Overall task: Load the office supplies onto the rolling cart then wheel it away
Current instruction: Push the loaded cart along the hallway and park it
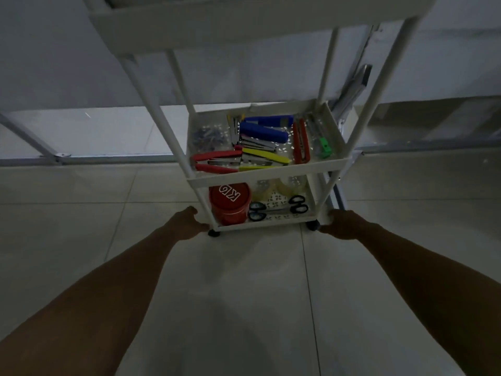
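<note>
cart (267, 173): white, trays dotted with punched holes
blue staplers (264, 132): bright blue, two of them
red stapler (217, 161): red
yellow stapler (264, 157): yellow
cutters (301, 143): red
tub (230, 203): red, white lettering
scissors (279, 208): black handles
floor (244, 294): pale grey tiles

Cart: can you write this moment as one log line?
stage: cart loaded | left hand: holds bottom corner | right hand: holds opposite corner | middle shelf: staplers | bottom shelf: red tub, scissors

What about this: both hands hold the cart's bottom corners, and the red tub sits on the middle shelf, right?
No. The head view shows the red tub on the bottom shelf. The left hand and right hand hold the cart at its bottom corners.
</note>
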